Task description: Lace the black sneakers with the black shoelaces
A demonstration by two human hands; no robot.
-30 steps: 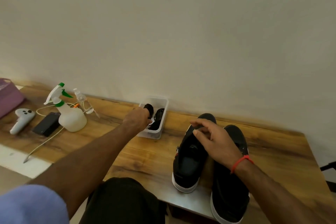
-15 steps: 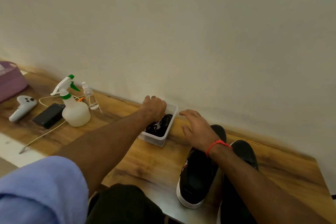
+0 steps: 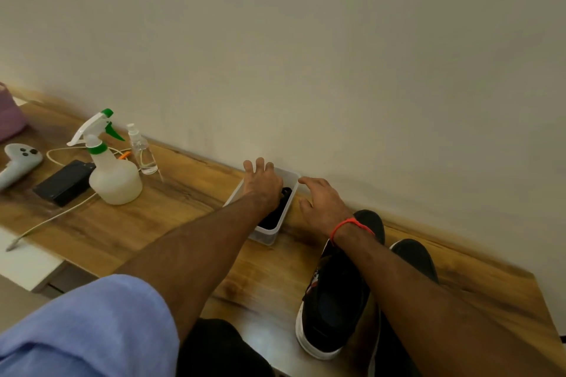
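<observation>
**Reaching for the laces: both hands at the clear tub**

On the left of the wooden table (image 3: 190, 223), well apart from the work, stand a white spray bottle (image 3: 115, 176) with a green trigger and a small clear bottle (image 3: 144, 151).

Further right, the left hand (image 3: 263, 184) lies over the clear plastic tub (image 3: 269, 234) by the wall, fingers spread and fairly straight over its far rim, with no grip visible. Under the hand and wrist the black shoelaces (image 3: 277, 214) lie bundled in the tub. The tub's long axis runs from the near table edge back toward the wall, tilted slightly rightward.

Just right of the tub, the right hand (image 3: 321, 203) hovers or rests with loose, open fingers, holding nothing; whether it touches the table I cannot tell.

Rightmost, the two black sneakers (image 3: 337, 309) lie side by side, partly hidden by the right forearm, toes toward the wall, heels toward the person, long axes roughly parallel to the tub's.

Judging by this, lacing has not begun; the step is fetching a lace. The next move calls for pinching one bundle free of the tub, then finding its tip.
</observation>
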